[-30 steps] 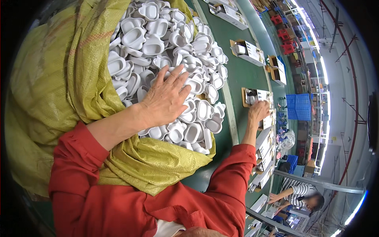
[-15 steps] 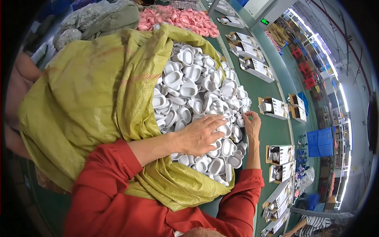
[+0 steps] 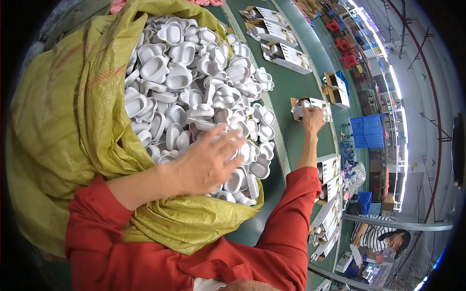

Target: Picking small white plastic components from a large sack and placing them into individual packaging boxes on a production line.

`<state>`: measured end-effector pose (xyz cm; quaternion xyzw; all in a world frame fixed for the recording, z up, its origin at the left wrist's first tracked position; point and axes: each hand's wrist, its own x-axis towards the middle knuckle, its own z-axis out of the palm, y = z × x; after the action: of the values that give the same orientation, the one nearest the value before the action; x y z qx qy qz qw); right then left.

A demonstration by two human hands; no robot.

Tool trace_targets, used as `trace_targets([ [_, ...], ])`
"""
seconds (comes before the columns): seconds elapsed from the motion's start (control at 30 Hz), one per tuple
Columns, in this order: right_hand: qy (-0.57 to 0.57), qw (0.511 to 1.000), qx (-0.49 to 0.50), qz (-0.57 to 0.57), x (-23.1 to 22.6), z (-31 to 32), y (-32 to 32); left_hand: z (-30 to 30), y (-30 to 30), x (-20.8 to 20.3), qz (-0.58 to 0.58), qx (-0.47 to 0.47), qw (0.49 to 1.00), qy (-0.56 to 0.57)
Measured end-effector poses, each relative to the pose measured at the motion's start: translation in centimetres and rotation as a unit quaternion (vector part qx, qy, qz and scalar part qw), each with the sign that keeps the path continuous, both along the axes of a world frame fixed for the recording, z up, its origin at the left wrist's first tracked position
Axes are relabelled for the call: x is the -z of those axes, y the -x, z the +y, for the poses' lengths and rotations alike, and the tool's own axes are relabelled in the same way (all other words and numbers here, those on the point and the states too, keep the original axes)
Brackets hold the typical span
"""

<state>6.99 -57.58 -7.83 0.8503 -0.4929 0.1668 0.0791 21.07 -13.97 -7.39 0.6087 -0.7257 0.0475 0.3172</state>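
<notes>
A big yellow-green woven sack (image 3: 53,111) lies gaping in front of me, full of small white plastic dish-shaped pieces (image 3: 177,76) with rounded recesses. My left hand (image 3: 204,157) hovers over or lightly touches the near pieces, fingers spread and slightly blurred, holding nothing I can see. Out to the right, my right hand (image 3: 313,120) reaches to a white printed carton (image 3: 318,103) lying on the green conveyor belt. Its fingers are bent together at the carton's open end, beside a white item (image 3: 302,104) inside. What they pinch is hidden.
More open cartons (image 3: 286,57) lie along the belt (image 3: 281,102), ahead and nearer to me. A blue crate (image 3: 366,132) stands beyond the belt. Pink pieces (image 3: 206,2) show at the far edge. Lower right, a person in a striped top (image 3: 374,230) handles a white carton.
My right hand has left the sack's right edge and moved right to a carton on the belt. My left hand has lifted slightly, fingers spreading. The view has shifted right.
</notes>
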Motion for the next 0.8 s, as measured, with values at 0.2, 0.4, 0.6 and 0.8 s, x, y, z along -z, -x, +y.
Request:
trace_targets([
  [0.2,0.017,0.967,-0.211,-0.141,1.0,3.0,0.9,2.8,3.3,-2.1,-0.009,0.214,0.974,-0.076],
  [0.4,-0.147,0.917,-0.370,-0.019,0.5,14.0,-1.9,2.6,3.9,1.2,0.050,0.220,0.969,-0.104],
  [0.6,-0.005,0.934,-0.342,-0.103,1.2,9.3,-4.2,2.3,2.9,0.1,0.019,0.185,0.976,-0.114],
  [0.8,0.052,0.952,-0.286,-0.093,1.8,3.6,-8.8,1.9,1.1,-1.3,-0.118,0.090,0.976,-0.162],
])
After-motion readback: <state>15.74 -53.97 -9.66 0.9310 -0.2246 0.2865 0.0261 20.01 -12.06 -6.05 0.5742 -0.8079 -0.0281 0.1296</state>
